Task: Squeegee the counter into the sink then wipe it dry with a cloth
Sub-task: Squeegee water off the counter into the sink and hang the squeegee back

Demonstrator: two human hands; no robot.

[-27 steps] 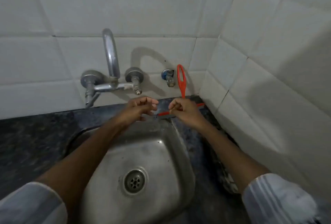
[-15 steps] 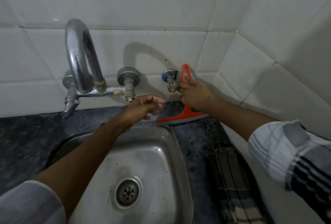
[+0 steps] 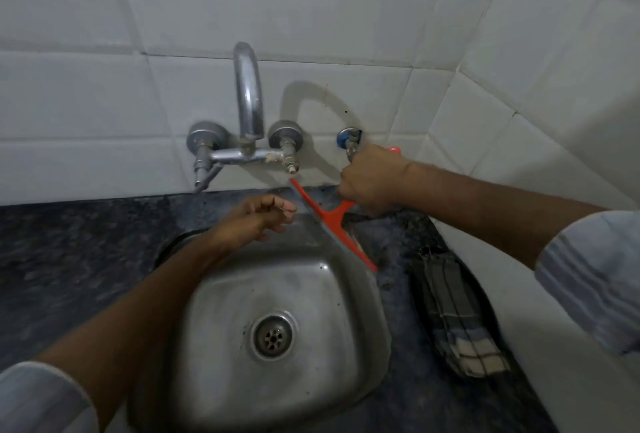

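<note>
A: Squeegee (image 3: 330,217): orange, no readable writing on it. Its blade runs slantwise along the sink's (image 3: 375,356) right rim, from under the tap (image 3: 247,110) out to the dark speckled counter (image 3: 69,259).

B: The room?

A: White tiled walls meeting in a corner; a checked cloth (image 3: 457,314) lies folded on the counter right of the sink.

B: Hands?

A: Right hand (image 3: 372,179) clenched round the squeegee's handle. Left hand (image 3: 256,221) loosely curled over the sink's back rim, holding nothing.
</note>
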